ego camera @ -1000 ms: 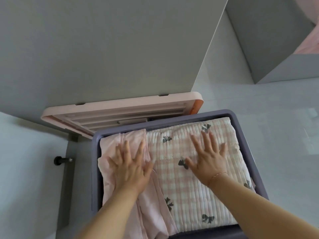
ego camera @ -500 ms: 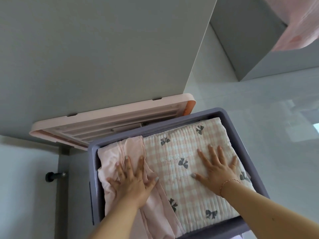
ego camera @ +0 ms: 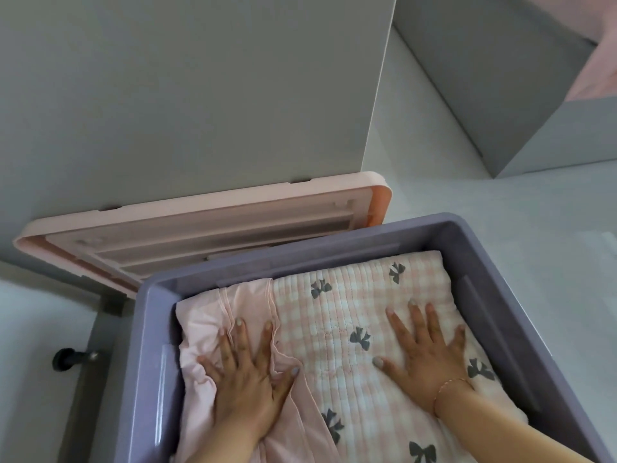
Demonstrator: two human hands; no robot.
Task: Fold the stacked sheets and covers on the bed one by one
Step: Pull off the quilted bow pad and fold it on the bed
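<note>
At the far left, a black door stopper (ego camera: 71, 359) is sticking out low above the pale floor (ego camera: 40, 329), just beside a grey door edge. To its right, a pink bin lid (ego camera: 213, 225) is leaning upside down against a grey wall panel (ego camera: 200, 88), its ribbed underside facing the camera and its lower edge tucked behind the back rim of a purple-grey storage bin (ego camera: 150, 345).

Inside the bin, two folded pieces are lying side by side and touching. The plain pink sheet (ego camera: 207, 319) is filling the left part, wrinkled and pleated along its right edge. The left hand (ego camera: 247, 379) is lying flat on it, fingers straight and spread, palm pressing down and gripping nothing; its thumb is reaching toward the seam where the two fabrics are meeting.

Right of that seam, the pink gingham quilted cover (ego camera: 350, 315), printed with grey bows, is taking up the larger share of the bin and reaching the right wall. The right hand (ego camera: 430, 355) is resting flat on it, fingers splayed and straight, holding nothing, with a thin bracelet (ego camera: 450, 385) circling the wrist.

Further right, the glossy floor is running past the bin, and at the upper right a grey bed base (ego camera: 500, 95) is carrying pink bedding (ego camera: 597, 45) on its top.
</note>
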